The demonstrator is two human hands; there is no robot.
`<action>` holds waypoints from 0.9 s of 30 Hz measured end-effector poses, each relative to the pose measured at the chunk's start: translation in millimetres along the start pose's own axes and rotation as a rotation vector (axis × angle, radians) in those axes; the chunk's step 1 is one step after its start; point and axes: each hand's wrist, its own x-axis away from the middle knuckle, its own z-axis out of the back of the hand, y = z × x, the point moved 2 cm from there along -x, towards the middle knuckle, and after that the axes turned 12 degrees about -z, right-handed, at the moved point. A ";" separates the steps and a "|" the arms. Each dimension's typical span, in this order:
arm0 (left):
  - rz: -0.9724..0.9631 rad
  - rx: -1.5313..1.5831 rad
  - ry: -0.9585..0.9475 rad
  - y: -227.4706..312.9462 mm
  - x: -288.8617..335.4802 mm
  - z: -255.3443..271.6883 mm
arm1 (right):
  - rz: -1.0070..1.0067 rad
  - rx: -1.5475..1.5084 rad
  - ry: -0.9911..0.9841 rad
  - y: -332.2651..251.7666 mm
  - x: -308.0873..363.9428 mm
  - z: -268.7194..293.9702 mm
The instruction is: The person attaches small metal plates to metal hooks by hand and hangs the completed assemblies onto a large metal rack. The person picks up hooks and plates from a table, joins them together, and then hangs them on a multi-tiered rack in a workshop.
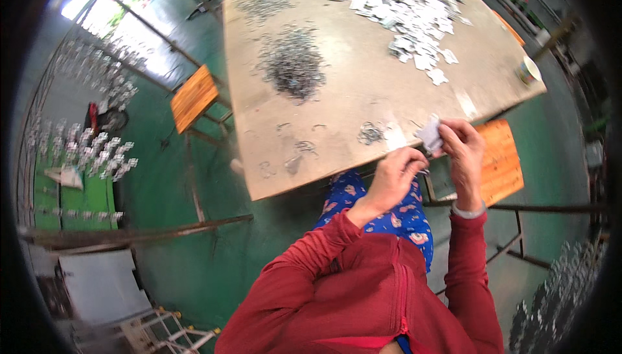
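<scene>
In my right hand (464,153) is a small flat, light grey plate (429,135) with a notched outline, pinched between thumb and fingers above the table's near edge. My left hand (396,178) is closed in a pinch just left of and below the plate. What its fingertips hold is too small to make out; a tiny bit of dark wire shows beside them. On the tabletop (363,82), a small heap of wire hooks (371,134) lies left of the plate. A few loose hooks (304,148) are scattered farther left.
A large pile of similar plates (408,11) covers the far right of the table. Two hook piles (291,62) lie on the left. A paper cup (529,70) stands at the right corner. Wooden stools (194,98) flank the table; racks of hanging plates (97,150) stand left.
</scene>
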 end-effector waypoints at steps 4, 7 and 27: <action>-0.045 -0.130 -0.023 -4.4 6.7 8.8 | 0.303 0.297 0.027 -4.2 21.8 -13.3; -0.082 -0.009 -0.023 2.0 5.0 22.0 | 0.368 0.332 -0.004 -5.8 31.1 -16.0; -0.138 -1.164 -0.143 -111.6 -35.3 196.7 | 0.305 0.189 -0.073 -9.7 35.8 -16.8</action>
